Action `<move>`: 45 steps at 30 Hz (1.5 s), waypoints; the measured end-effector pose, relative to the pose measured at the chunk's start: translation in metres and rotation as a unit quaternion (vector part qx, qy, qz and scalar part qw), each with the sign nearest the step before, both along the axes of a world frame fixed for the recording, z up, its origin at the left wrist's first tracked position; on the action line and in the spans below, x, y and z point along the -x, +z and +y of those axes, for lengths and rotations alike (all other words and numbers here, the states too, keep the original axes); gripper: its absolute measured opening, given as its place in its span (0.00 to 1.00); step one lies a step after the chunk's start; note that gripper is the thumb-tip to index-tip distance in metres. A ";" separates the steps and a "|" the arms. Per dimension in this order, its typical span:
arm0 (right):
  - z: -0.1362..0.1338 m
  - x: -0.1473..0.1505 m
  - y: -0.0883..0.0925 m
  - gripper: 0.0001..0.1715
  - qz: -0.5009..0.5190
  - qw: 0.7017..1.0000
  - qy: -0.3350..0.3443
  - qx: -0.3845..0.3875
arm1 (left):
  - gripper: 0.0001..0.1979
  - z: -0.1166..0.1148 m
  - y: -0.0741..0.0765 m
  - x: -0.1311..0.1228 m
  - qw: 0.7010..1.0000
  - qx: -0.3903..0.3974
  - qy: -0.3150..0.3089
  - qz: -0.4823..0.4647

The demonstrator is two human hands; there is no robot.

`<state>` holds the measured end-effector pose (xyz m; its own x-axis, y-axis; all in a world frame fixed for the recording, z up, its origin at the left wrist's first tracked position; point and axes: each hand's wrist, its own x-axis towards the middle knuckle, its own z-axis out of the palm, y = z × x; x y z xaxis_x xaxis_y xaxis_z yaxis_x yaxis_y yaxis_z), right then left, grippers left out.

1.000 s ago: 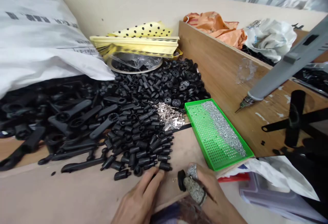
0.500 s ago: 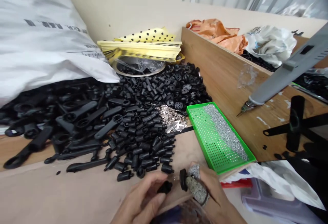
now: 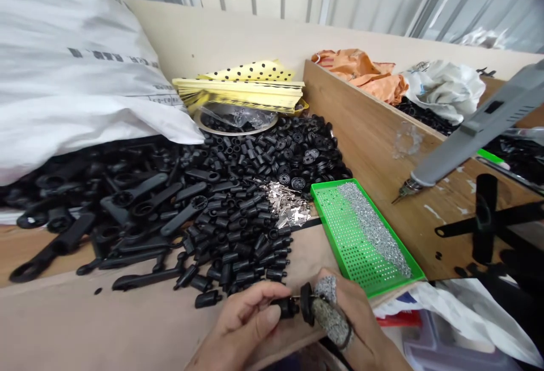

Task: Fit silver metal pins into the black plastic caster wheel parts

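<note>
My left hand [image 3: 242,325] is closed, thumb and fingers pinching a short black plastic cylinder [image 3: 289,307] whose narrow end points right. Facing it, my right hand [image 3: 365,328] grips a round black cap [image 3: 306,304] between thumb and forefinger, both wrapped in speckled grey finger covers [image 3: 334,321]. A thin bright sliver shows in the small gap between cylinder and cap; whether they touch is hard to see. Loose black cylinders [image 3: 238,235] lie heaped just beyond my hands, with small metal clips [image 3: 289,204] beside them.
A green perforated tray [image 3: 340,241] holds tiny silvery pieces. Above it hangs a grey electric screwdriver [image 3: 459,139]. Black crank handles [image 3: 140,190] pile up at left below a white sack [image 3: 85,76]. Black round caps [image 3: 306,150] lie at the back by a wooden divider [image 3: 365,122].
The cylinder in my left hand has come round and closer to the cap in my right hand. The view has tilted slightly, so the scene sits lower.
</note>
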<state>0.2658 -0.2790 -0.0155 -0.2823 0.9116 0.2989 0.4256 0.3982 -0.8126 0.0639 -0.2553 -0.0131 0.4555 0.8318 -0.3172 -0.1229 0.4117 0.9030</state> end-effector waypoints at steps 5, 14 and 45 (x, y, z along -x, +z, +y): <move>0.001 -0.001 -0.008 0.10 -0.043 0.997 0.026 -0.055 | 0.14 0.003 -0.002 -0.007 1.000 0.015 -0.004 -0.018; 0.002 -0.001 -0.013 0.12 -0.043 0.999 -0.001 -0.015 | 0.10 0.016 0.002 -0.008 0.949 -0.295 -0.049 0.098; 0.005 0.018 -0.051 0.14 0.075 0.986 -0.104 0.105 | 0.12 0.033 0.015 -0.012 0.810 -0.568 -0.068 0.132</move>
<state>0.2474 -0.2740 -0.0665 -0.0496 0.9914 0.1207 0.3481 0.1304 -0.9283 0.0754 -0.2227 0.0017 0.6082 0.6029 0.5164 0.1124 -0.7094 0.6958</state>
